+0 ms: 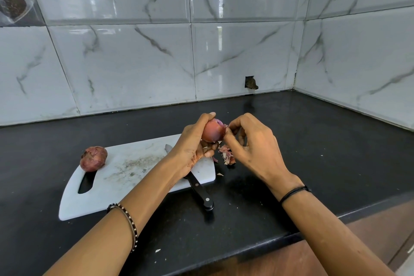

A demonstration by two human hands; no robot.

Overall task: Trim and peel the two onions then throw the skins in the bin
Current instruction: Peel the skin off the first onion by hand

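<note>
My left hand (193, 145) grips a partly peeled red onion (212, 130) above the right end of the white cutting board (125, 177). My right hand (251, 143) pinches a flap of skin at the onion's right end. A second onion (93, 158), still in its dry skin, rests on the board's left end by the handle slot. A small pile of onion skins (228, 154) lies on the black counter just right of the board. A black-handled knife (198, 188) lies across the board's right edge, its blade partly hidden under my left wrist.
The black counter (313, 152) runs back to a tiled marble-look wall and a corner at the right. Its front edge crosses the lower right, with brown floor below. Small skin flakes dot the counter. No bin is in view.
</note>
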